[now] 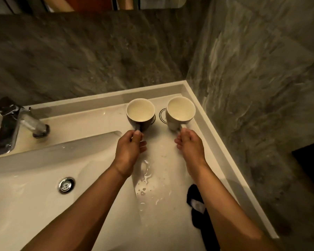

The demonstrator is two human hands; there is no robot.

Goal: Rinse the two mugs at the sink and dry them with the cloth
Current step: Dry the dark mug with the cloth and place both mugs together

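Note:
Two mugs stand upright on the white counter to the right of the basin, near the back corner. The dark mug [140,113] has a pale inside, and my left hand [130,147] grips its handle. The white mug [179,112] is to its right, and my right hand [189,145] pinches its handle. Both mugs rest on coasters with a ring pattern [162,115]. A black cloth [198,207] lies on the counter at the lower right, partly under my right forearm.
The white basin [34,187] with a chrome drain plug [66,185] fills the left side. A chrome tap [16,124] stands at the back left. Water puddles [146,180] lie on the counter between my arms. Grey stone walls close the back and right.

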